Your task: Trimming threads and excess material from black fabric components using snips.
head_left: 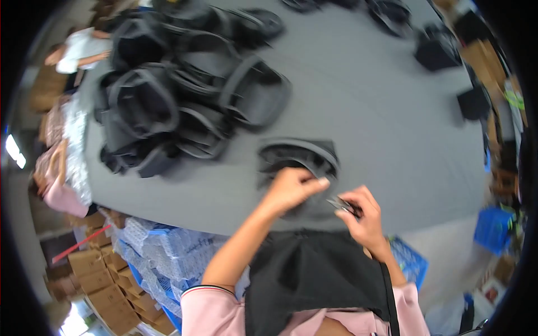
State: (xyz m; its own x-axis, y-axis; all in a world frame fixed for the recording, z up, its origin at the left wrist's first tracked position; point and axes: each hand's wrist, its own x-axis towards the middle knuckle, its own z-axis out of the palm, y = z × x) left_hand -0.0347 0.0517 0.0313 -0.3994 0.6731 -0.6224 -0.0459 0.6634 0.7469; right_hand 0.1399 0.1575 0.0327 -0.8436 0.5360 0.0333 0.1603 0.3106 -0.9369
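A black fabric bag (pixel 297 148) with a curved, zip-like rim lies on the grey table in front of me. My left hand (pixel 291 189) is over its near side, thumb and fingers drawn together in a pinch. Whatever they hold, perhaps the bag's edge or a thread, is too blurred to make out. Just to the right, my right hand (pixel 364 215) is closed around small metal thread snips (pixel 343 205). Their blades point left, toward my left fingertips, a short way from the bag.
A heap of black bags (pixel 145 101) covers the table's (pixel 381 112) left side; more bags (pixel 437 47) lie along its far right edge. Blue crates (pixel 496 229), bubble wrap (pixel 162 246) and cardboard boxes (pixel 98 280) stand around it. Two people (pixel 61 185) work at the left.
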